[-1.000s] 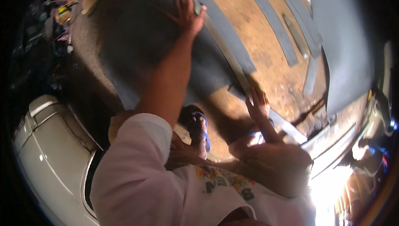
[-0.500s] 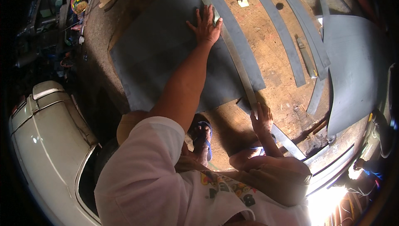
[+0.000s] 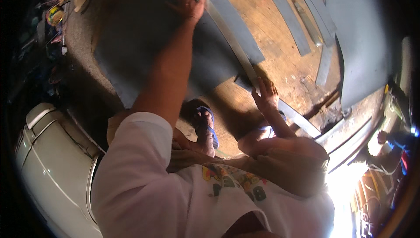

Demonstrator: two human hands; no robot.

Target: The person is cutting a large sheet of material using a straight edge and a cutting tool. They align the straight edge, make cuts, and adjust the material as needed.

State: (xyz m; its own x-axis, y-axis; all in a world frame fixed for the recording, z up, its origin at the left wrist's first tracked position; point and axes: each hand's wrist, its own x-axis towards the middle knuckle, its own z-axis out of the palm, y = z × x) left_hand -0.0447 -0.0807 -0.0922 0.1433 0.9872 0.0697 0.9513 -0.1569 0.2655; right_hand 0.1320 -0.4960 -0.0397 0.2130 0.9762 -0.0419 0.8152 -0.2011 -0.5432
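Observation:
A long, narrow metal straightedge lies slantwise over a large dark grey sheet on the floor. My left hand is stretched far out, fingers spread, pressing on the sheet and the straightedge's far part. At the near end, my right hand grips the straightedge between thumb and fingers, just past the sheet's edge. A band of the same sheet shows to the right of the straightedge. Under my right wrist runs a flat, lighter metal strip.
Cut grey strips lie on the brown board at right, near a narrow tool-like bar. Beyond them is a curved grey sheet. A pale vehicle body stands at left; another person's hand appears far right.
My view has shifted, so the sheet, strips and hands sit higher and further left in the picture. Both hands keep their places along the straightedge.

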